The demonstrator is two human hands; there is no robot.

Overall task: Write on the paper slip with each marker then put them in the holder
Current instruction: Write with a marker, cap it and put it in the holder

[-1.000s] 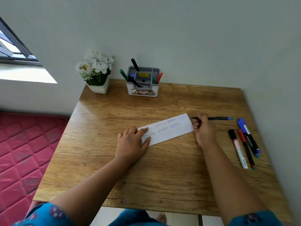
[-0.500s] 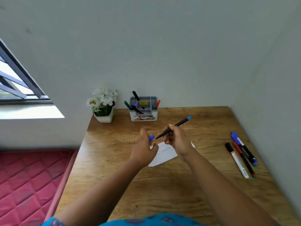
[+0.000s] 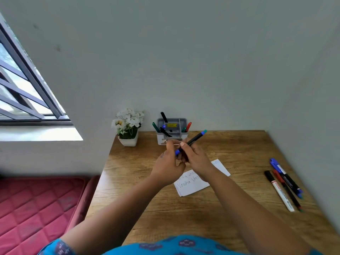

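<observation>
Head view
Right hand: the right hand [image 3: 197,159] is up over the table [image 3: 239,150]. Its fingers are curled round a thin black marker [image 3: 193,141].
Marker in hand: it tilts up to the right. It has a blue end at the top and a blue cap at the low end.
Left hand: the left hand [image 3: 168,167] is right next to the other hand. Its fingers pinch the blue cap end of the same marker.
Paper slip: the white paper slip [image 3: 193,186] lies flat on the table under the hands. It has writing on it. The arms hide part of it.
Holder: the grey and white holder [image 3: 173,138] stands at the back of the table by the wall. It has a few boxes inside. Black, green, blue and red markers stick out of it. Which box each one is in is hard to tell.
Loose markers: four markers [image 3: 284,184] lie side by side on the right of the table, well apart from the holder.
Flower pot: a white pot of white flowers [image 3: 128,126] stands just left of the holder.
</observation>
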